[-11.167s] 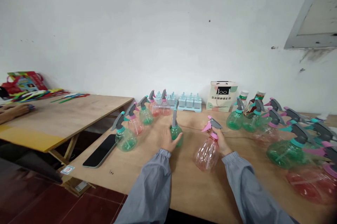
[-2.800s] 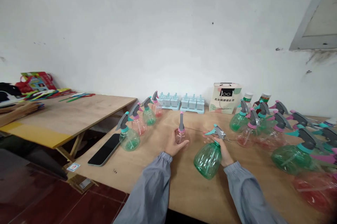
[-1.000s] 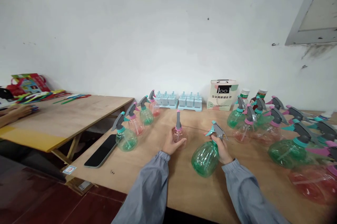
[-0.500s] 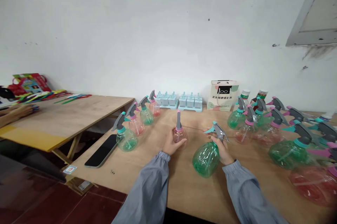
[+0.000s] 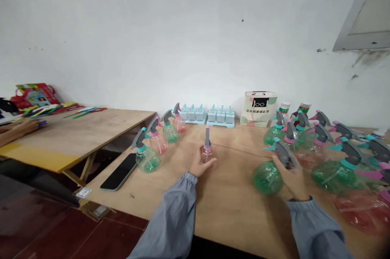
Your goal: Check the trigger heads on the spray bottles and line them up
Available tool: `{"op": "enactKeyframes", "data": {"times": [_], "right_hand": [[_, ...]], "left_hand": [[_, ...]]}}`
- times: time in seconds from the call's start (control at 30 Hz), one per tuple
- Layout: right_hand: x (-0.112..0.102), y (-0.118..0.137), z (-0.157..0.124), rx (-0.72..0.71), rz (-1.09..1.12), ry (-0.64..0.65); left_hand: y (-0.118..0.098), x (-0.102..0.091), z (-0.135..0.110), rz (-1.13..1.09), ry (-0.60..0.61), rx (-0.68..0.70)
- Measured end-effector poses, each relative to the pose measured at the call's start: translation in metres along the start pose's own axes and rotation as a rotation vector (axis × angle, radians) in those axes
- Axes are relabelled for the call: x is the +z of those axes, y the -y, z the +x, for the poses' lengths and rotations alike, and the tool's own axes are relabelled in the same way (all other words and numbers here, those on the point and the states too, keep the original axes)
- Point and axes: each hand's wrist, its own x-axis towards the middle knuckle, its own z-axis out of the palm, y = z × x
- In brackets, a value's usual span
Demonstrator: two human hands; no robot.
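Observation:
My left hand [image 5: 198,165] is wrapped round a small pink spray bottle [image 5: 208,152] that stands upright in the middle of the wooden table [image 5: 231,206]. My right hand [image 5: 291,178] grips a green spray bottle [image 5: 268,177] by its grey trigger head, held tilted over the table to the right of centre. Both arms wear grey sleeves.
A row of green and pink spray bottles [image 5: 148,154] stands at the left, beside a black phone [image 5: 119,173] near the table's edge. Several more bottles [image 5: 338,165] crowd the right side. Blue moulds [image 5: 210,115] and a paper bag [image 5: 258,108] stand by the wall. Another person's hand [image 5: 21,128] rests on the left table.
My right hand has carried the green bottle to the right, toward the crowd of bottles. My left hand has kept hold of the pink bottle in the same place.

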Motion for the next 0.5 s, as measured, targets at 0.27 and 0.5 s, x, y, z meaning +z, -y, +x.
{"op": "enactKeyframes", "data": {"times": [0.27, 0.5], "right_hand": [[-0.064, -0.019, 0.027, -0.106, -0.27, -0.321], [-0.056, -0.032, 0.045, -0.193, -0.334, -0.362]], "left_hand": [[-0.001, 0.0, 0.001, -0.017, 0.016, -0.003], [-0.002, 0.0, 0.0, 0.002, 0.006, -0.007]]}}
